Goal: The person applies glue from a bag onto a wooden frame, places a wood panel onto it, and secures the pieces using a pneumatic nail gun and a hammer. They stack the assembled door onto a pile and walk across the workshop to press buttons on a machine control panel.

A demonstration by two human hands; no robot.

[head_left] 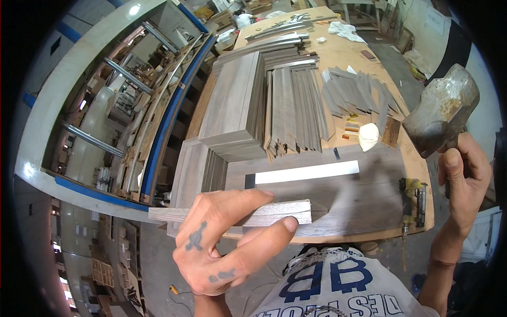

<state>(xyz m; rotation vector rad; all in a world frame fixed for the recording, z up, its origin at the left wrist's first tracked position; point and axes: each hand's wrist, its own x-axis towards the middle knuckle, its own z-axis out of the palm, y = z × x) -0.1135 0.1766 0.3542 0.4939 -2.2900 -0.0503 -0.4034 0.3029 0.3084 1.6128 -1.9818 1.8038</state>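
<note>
Left hand (214, 253) nearest, thumb and fingers clamped on a grey wood strip (288, 210); strip runs crosswise through the grip, one end poking out right past the fingertips, the other out left beyond the knuckles. Can't tell whether it touches the board below. Right hand (465, 177) closed round the handle of a hammer (443, 111), head up above the fist, well apart from the strip. Just past the strip: grey board (364, 206) on the bench (384, 71), metal square (309, 172) lying flat on it, yellow-and-black tool (413, 205) at its right end. Farther: stacked grey panels (227, 105) left, upright-edged slats (296, 105) beside them, loose thin pieces (359, 90) right, white cloth (346, 31) toward the far end.
</note>
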